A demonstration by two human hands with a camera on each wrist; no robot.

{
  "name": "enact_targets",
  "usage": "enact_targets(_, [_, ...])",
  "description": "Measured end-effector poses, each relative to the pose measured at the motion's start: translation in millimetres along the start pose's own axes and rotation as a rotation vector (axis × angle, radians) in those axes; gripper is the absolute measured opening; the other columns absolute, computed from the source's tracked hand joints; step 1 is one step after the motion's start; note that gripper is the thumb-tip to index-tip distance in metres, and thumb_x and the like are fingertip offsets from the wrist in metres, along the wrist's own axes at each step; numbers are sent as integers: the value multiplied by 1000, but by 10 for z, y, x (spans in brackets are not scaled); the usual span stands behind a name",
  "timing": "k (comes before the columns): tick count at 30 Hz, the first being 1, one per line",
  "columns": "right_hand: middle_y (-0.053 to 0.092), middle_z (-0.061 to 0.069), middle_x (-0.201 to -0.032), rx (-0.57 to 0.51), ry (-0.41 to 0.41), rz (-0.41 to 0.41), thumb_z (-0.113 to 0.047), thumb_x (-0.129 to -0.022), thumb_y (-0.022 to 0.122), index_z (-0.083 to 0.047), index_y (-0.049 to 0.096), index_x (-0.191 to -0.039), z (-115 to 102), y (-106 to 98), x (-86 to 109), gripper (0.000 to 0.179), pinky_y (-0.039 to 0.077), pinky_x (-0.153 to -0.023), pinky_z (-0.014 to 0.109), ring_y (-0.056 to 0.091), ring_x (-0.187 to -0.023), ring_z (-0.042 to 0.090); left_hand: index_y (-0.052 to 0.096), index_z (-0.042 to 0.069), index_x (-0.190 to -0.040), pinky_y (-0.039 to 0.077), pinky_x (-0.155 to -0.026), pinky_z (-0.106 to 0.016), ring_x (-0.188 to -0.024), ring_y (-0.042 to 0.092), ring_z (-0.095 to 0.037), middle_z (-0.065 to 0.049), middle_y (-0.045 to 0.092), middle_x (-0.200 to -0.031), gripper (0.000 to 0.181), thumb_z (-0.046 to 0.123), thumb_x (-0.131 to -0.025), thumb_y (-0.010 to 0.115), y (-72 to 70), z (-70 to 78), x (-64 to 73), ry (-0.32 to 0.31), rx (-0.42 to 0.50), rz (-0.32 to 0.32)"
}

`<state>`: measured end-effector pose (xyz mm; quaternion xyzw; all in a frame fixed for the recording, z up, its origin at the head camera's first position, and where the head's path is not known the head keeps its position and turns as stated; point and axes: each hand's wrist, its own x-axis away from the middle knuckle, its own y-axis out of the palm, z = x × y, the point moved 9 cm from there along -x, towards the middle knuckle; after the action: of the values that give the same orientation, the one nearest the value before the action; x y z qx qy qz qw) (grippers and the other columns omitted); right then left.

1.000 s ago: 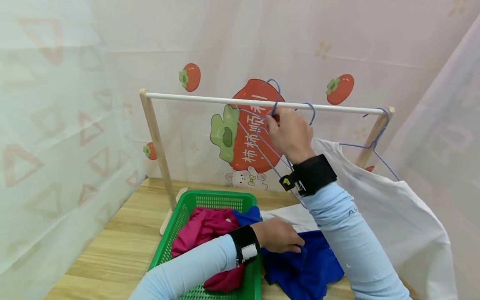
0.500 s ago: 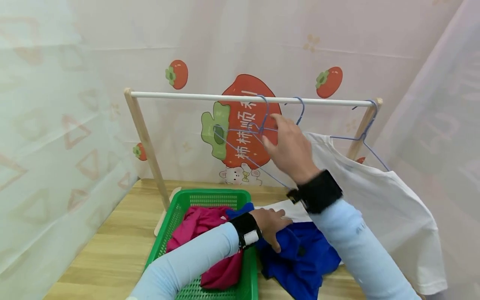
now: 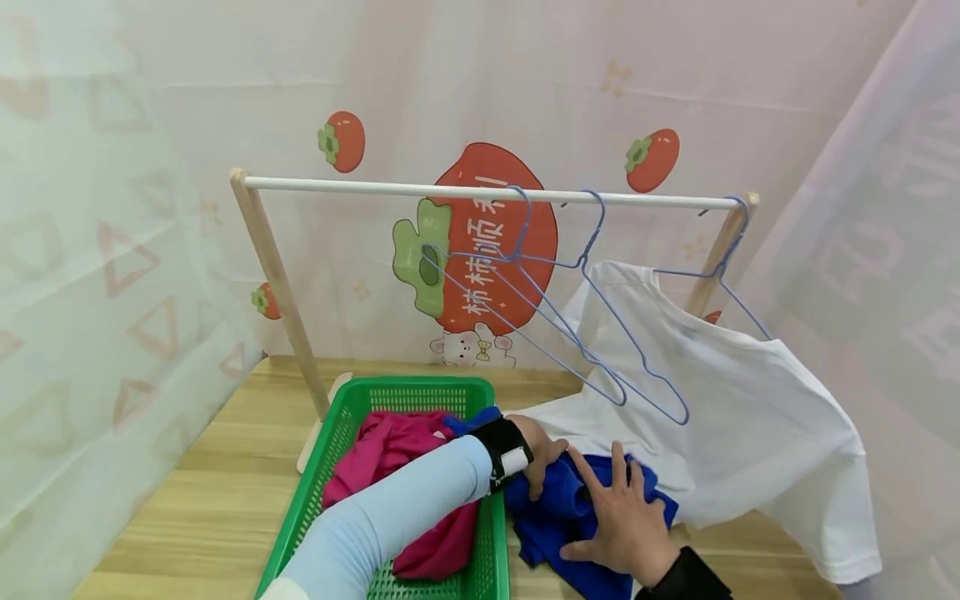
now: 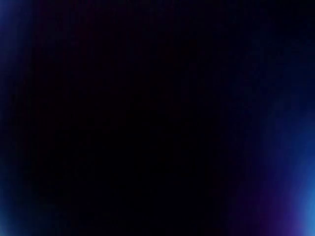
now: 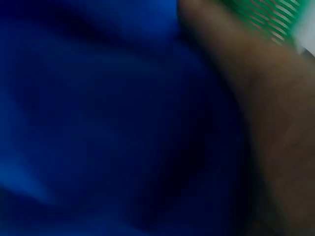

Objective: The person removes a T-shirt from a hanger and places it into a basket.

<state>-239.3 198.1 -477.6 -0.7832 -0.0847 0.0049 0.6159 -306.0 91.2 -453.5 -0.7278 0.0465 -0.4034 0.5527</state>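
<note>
A crumpled blue garment [image 3: 555, 500] lies on the table to the right of the green basket. My left hand [image 3: 534, 446] is on the garment's upper left part, index finger and thumb spread apart. Over its right side my right hand [image 3: 626, 521] has its fingers spread wide. In the right wrist view, blue cloth [image 5: 108, 108] fills most of the picture, beside the right thumb [image 5: 231, 44]. The left wrist view is almost wholly dark. Two bare blue hangers [image 3: 517, 258] hang from the white rail [image 3: 390, 190] behind the hands.
The green basket [image 3: 501, 533] holds a magenta garment [image 3: 382, 454] and some blue cloth. A white shirt [image 3: 720, 400] hangs at the right on another blue hanger [image 3: 722, 268], its cloth draping down to the table [image 3: 195, 500]. Wooden posts [image 3: 277, 283] carry the rail.
My right hand has let go of the hanger, which now hangs on the rail, and has come down to the blue garment. The left hand's fingers have straightened on the cloth.
</note>
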Motion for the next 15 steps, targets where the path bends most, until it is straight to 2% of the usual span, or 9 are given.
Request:
enact_targets(3, [46,34,-147,0,-15,59,-41,-74,95,-17,49,-154,93,167,-82,95,52,-68,62,55,-121,56,34,37,-162,51,-94,-27,-117,63,-11,9,60,-150,80,38,-95,78,30,42,-34,52,2,-11])
enact_targets(5, [59,25,-124,-11,-36,144,-22,-79,91,-13,59,-140,103,95,-96,70,51,-61,52,63,-102,43,41,32,-157,50,-95,-27,-114,63,-12,6,62,-146,64,32,-101,71,24,107,-56,127,42,1])
enact_targets(7, [62,16,-104,-39,-57,236,-9,-79,83,-12,64,-126,68,-105,-77,51,49,-58,46,63,-86,33,48,25,-151,49,-98,-26,-116,63,-12,2,65,-140,51,26,-103,65,-40,174,-28,209,98,68])
enact_targets(9, [63,10,-94,-98,-75,321,-1,-78,75,-14,65,-114,-4,-376,-26,40,49,-59,43,62,-78,25,52,21,-147,50,-99,-27,-117,64,-13,-2,67,-135,44,24,-103,60,-152,214,82,258,155,184])
enact_targets(11, [64,7,-91,-187,-103,394,3,-78,69,-15,65,-107,-125,-661,49,35,49,-64,41,63,-77,21,55,21,-143,53,-91,-28,-110,64,-14,-3,68,-126,39,23,-104,56,-291,201,282,263,242,329])
enact_targets(13, [68,7,-96,-278,-138,467,3,-80,69,-14,65,-107,-292,-922,150,32,52,-70,43,66,-83,21,58,20,-133,52,-80,-27,-100,61,-12,-2,66,-113,29,21,-104,54,-427,142,571,263,345,495])
enact_targets(15, [71,7,-102,-365,-183,541,4,-82,69,-12,66,-110,-491,-1132,264,32,54,-78,46,69,-91,22,59,21,-123,48,-74,-25,-94,57,-11,0,62,-105,20,21,-105,51,-537,58,908,252,450,649])
